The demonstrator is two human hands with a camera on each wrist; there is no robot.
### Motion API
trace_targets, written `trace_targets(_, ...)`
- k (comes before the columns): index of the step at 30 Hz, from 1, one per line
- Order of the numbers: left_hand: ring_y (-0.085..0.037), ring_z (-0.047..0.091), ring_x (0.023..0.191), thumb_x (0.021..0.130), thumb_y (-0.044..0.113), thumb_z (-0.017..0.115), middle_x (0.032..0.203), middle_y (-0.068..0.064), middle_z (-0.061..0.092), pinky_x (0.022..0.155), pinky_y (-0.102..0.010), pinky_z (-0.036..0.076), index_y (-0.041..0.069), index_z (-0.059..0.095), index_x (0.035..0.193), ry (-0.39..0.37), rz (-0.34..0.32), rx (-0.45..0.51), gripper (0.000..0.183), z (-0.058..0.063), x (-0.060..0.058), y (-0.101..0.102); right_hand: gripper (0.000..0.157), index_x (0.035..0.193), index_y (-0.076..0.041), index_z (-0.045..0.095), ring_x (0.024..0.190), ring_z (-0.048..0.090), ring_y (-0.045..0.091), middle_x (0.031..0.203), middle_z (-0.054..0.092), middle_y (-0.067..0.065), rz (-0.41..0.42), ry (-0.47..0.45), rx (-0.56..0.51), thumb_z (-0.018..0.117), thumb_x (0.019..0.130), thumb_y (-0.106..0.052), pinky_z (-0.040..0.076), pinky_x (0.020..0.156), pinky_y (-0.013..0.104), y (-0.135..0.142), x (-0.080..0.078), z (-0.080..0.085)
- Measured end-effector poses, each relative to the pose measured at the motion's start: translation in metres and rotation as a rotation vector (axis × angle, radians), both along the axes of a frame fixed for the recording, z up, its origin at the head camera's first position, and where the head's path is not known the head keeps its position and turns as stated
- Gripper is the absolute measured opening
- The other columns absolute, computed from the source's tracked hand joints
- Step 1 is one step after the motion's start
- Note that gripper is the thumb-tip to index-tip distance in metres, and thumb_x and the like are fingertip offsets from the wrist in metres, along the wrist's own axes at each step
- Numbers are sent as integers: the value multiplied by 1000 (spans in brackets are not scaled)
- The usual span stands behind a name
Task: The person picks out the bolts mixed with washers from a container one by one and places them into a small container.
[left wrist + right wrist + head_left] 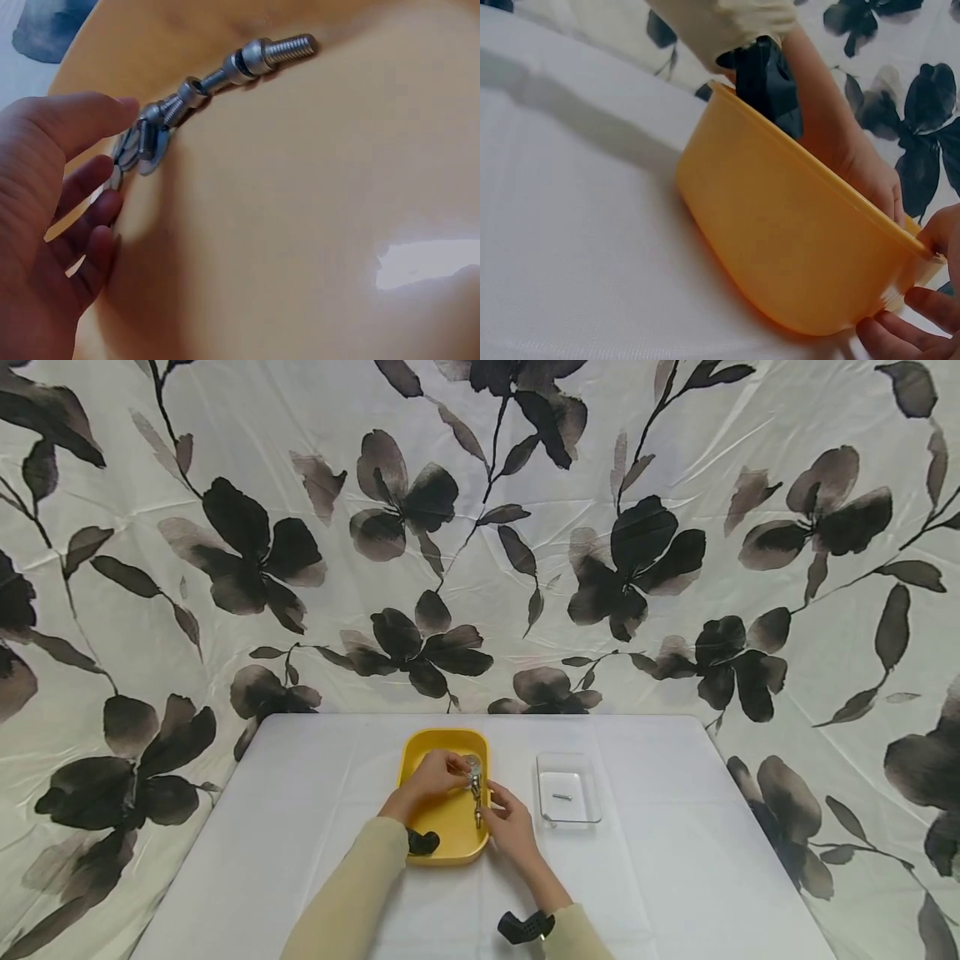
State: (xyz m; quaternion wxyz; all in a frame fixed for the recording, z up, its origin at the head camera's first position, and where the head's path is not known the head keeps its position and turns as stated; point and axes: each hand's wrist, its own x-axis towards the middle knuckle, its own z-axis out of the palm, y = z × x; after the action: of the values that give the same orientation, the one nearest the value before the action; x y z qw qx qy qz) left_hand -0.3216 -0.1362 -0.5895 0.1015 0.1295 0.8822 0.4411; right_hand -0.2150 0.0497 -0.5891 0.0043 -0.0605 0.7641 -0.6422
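Observation:
My left hand reaches into a yellow plastic tub. Its thumb and fingertips are right at a cluster of flat metal washers, its fingers loosely bent. Several socket-head bolts lie in a line beside the washers, along the tub's right side in the head view. My right hand grips that same right side, thumb over the rim and fingers against the outer wall in the right wrist view. The bolts and washers are hidden behind the wall there.
Right of the tub stands a clear rectangular container with a small metal pin-like piece inside. Both containers are on a white-covered table. A floral cloth hangs behind the table's far edge.

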Motion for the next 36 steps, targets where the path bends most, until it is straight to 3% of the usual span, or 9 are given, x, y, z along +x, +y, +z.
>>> trace_targets(8,-15,59,85,80,15,79,88,5,68,83,-34,50,12,76,93,-17,-8,-97,13,-3,-4,1,47,139,-1,50,102,63,39,122,58,29,20,-54,-55,61,94,-6,55,77,40,3,-4,-1)
trace_targets(15,-14,60,84,83,13,76,85,3,69,83,-35,52,10,77,91,1,29,-130,9,-6,-7,-1,46,137,4,49,103,62,43,122,55,35,51,-70,-91,60,93,-3,53,81,49,3,4,28)
trace_targets(22,-15,61,83,81,15,78,83,3,68,81,-36,52,9,77,90,16,43,-147,11,-6,-1,0,45,136,2,51,103,62,42,121,56,33,26,-81,-113,61,93,-3,54,80,49,2,7,20)
trace_targets(24,-15,60,83,82,15,78,83,3,68,82,-37,51,9,77,90,12,43,-150,10,-5,-2,0,45,136,3,51,103,61,43,121,55,34,35,-85,-117,61,92,-3,53,81,51,3,10,30)
trace_targets(30,-14,60,80,83,14,78,81,3,68,80,-35,52,10,77,88,-23,55,-120,7,-8,-2,2,46,136,4,51,104,61,44,120,56,34,31,-80,-114,61,92,-4,53,81,50,5,12,31)
trace_targets(36,-15,59,76,81,11,77,78,2,67,75,-34,53,9,75,83,34,43,-120,4,-10,-2,2,45,136,3,51,101,62,41,121,55,34,24,-83,-99,60,92,-4,54,80,49,4,13,30)
